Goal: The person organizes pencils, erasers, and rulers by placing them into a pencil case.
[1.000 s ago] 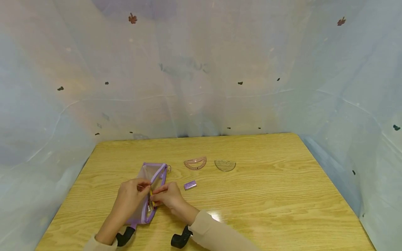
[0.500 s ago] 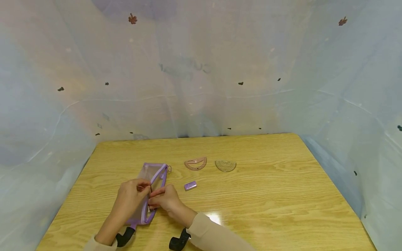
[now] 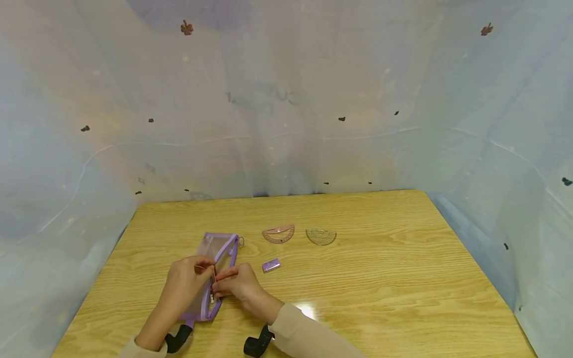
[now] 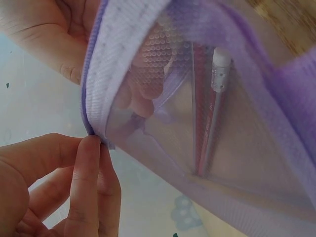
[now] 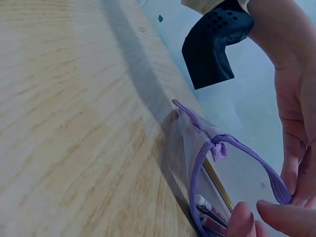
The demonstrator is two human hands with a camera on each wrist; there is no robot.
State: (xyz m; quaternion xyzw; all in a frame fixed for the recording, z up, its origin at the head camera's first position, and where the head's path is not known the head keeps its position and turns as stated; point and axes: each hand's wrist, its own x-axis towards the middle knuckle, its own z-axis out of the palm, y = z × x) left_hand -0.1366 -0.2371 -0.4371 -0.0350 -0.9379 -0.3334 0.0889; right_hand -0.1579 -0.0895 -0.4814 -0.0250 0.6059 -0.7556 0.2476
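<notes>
A purple-edged mesh pencil case point(image 3: 207, 247) lies at the left of the table with its zip open. My left hand point(image 3: 182, 279) pinches the zip edge between thumb and fingers, holding the mouth apart. My right hand point(image 3: 241, 287) reaches into the opening, and its bent fingers point(image 4: 143, 101) show through the mesh in the left wrist view. Inside lie a pencil with a white eraser end point(image 4: 220, 74) and other slim reddish items. A yellow pencil point(image 5: 217, 182) also runs inside the case, its lower end close to my right fingertips, which show a gap between them.
A pink protractor point(image 3: 279, 229) and a clear protractor point(image 3: 321, 236) lie on the wooden table point(image 3: 380, 278) beyond my hands. Right of the case sits a small purple block point(image 3: 271, 265). A pale curtain point(image 3: 286, 149) stands behind and along the sides.
The yellow pencil seen between my right fingers one second ago no longer shows in the head view. My right fingers have moved slightly left into the case. My left hand has stayed in place.
</notes>
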